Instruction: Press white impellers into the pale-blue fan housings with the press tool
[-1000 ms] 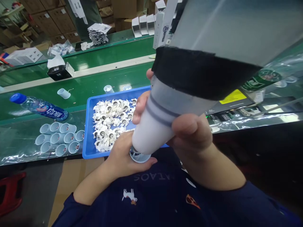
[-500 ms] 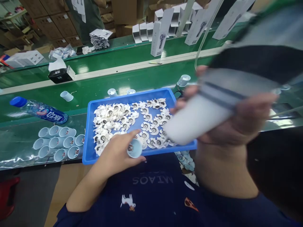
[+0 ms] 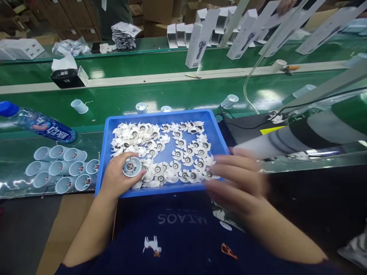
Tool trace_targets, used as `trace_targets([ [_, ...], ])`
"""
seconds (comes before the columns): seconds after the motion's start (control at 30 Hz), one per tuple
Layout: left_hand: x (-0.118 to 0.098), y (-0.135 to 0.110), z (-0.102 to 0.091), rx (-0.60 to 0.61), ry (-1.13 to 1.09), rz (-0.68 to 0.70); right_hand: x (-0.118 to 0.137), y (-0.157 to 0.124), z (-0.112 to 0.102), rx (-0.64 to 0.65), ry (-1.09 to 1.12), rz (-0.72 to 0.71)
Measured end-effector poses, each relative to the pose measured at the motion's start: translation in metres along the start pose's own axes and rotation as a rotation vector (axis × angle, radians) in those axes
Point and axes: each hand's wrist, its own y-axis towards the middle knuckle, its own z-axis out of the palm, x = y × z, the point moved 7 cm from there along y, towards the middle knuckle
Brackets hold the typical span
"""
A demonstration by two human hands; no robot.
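My left hand (image 3: 116,177) is closed around a light-blue plastic fan housing (image 3: 132,167), its open end facing me and a small round part showing inside. Hand and housing are over the front left of a blue tray (image 3: 222,143) holding many small white fan impellers (image 3: 187,159). Blurred by motion, my right hand (image 3: 243,183) is at the tray's right edge, fingers stretched out and apart, with nothing visible in them. Behind it, a thick white cylindrical tool (image 3: 258,147) with a black band and green rear lies at the right.
Light-blue housings (image 3: 60,168) lie grouped left of the tray, beside a blue-capped bottle (image 3: 43,124). More stand or lie on the green surface behind. White boxes (image 3: 197,46) line the far ledge; a black tissue pack (image 3: 69,78) sits far left. A cable (image 3: 246,126) crosses the right side.
My right hand has let go of the white tool, which is now down at the right, and has moved lower toward the tray. My left hand has shifted left with the housing.
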Motion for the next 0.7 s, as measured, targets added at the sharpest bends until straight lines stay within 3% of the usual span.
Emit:
trace_targets([
  [0.07, 0.002, -0.001, 0.0, -0.002, -0.009, -0.018, 0.031, 0.022, 0.038, 0.253, -0.24, -0.207],
  [0.17, 0.007, -0.003, 0.001, 0.016, -0.032, -0.071, 0.039, 0.043, 0.08, 0.521, -0.466, -0.275],
  [0.23, 0.009, -0.004, 0.004, 0.033, -0.058, -0.104, 0.035, 0.047, 0.092, 0.608, -0.504, -0.271],
  [0.5, 0.013, -0.003, 0.004, -0.008, -0.094, -0.166, 0.03, 0.037, 0.093, 0.616, -0.594, -0.246],
  [0.7, 0.023, -0.011, -0.006, -0.247, -0.125, -0.209, 0.033, 0.044, 0.096, 0.607, -0.61, -0.25],
])
